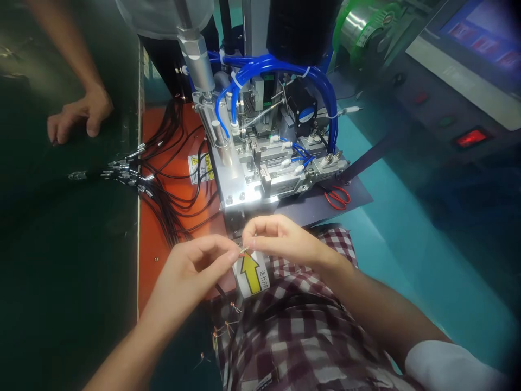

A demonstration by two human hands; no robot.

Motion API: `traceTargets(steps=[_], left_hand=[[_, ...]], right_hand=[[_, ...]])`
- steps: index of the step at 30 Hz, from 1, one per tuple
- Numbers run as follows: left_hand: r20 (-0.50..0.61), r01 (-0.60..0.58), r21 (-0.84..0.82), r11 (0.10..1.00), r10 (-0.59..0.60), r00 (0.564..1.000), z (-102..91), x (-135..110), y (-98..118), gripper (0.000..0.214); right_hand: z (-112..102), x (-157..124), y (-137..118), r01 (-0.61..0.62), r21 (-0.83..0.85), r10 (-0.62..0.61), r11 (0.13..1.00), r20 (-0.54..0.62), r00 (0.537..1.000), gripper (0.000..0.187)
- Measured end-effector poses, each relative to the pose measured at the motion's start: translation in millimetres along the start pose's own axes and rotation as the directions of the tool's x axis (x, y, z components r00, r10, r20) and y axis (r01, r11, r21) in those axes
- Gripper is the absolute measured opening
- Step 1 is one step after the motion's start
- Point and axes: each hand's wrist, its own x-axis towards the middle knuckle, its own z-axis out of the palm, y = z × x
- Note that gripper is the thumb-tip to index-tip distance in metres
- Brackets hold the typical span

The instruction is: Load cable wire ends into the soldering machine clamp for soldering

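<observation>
My left hand (pixel 191 274) and my right hand (pixel 280 239) meet just below the front of a small metal machine (pixel 260 174). Both pinch a tiny metal connector tip (pixel 244 249) between thumb and fingers. A thin black cable (pixel 222 291) runs down from it under my left hand. Directly below my fingers sits a white label with a yellow arrow (pixel 251 273). My lap in checked cloth (pixel 293 331) lies beneath both forearms.
A bundle of black cables with metal ends (pixel 138 174) lies on the orange mat (pixel 152 244) at the left. Another person's hand (pixel 79 117) rests on the dark green table. Red-handled scissors (pixel 337 197) lie right of the machine. A control panel with a red switch (pixel 470 137) stands far right.
</observation>
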Motion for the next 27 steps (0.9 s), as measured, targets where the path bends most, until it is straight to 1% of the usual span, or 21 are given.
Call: traceTargets(steps=[3,7,9,11,12,14,17,20,22,27], left_hand=[[0.038,0.012,0.013,1.0,-0.013,0.999,-2.8,1.4,-1.7,0.037],[0.073,0.051,-0.005,0.999,-0.051,0.996,-5.1,5.0,-4.4,0.04],[0.082,0.063,-0.008,0.998,-0.062,0.995,-4.5,6.0,-4.6,0.039],[0.067,0.067,-0.013,0.998,-0.066,0.996,-2.5,5.8,-4.1,0.038],[0.052,0.069,-0.022,0.997,-0.067,0.996,-1.1,5.2,-3.9,0.037],[0.011,0.078,-0.065,0.995,-0.078,0.997,1.8,3.8,-3.8,0.035],[-0.06,0.08,-0.13,0.988,-0.088,0.994,5.4,2.5,-4.7,0.034],[-0.122,0.044,-0.13,0.991,-0.06,0.991,7.3,2.7,-5.7,0.033],[-0.127,0.035,-0.121,0.992,-0.051,0.991,8.0,3.2,-5.8,0.032],[-0.107,0.033,-0.119,0.992,-0.045,0.993,9.3,3.7,-5.0,0.028]], right_hand=[[-1.7,2.0,1.4,0.061,-0.062,-0.06,0.996,0.022,0.998,0.015],[-1.4,6.3,7.9,0.181,-0.157,-0.178,0.971,0.033,0.983,0.013],[-0.8,8.0,9.9,0.241,-0.188,-0.236,0.952,0.051,0.97,0.011],[0.2,8.9,10.1,0.273,-0.209,-0.267,0.939,0.059,0.962,0.009],[0.8,8.9,9.7,0.273,-0.216,-0.267,0.937,0.057,0.962,0.009],[2.2,8.1,8.9,0.234,-0.221,-0.235,0.947,0.025,0.972,0.009],[3.7,4.9,9.2,0.143,-0.183,-0.164,0.973,-0.103,0.981,0.012],[4.7,-0.3,11.9,0.082,-0.168,-0.117,0.982,-0.215,0.97,0.016],[5.7,-3.7,14.3,0.049,-0.194,-0.097,0.98,-0.244,0.965,0.016],[9.9,-6.8,18.6,0.008,-0.241,-0.074,0.971,-0.265,0.962,0.017]])
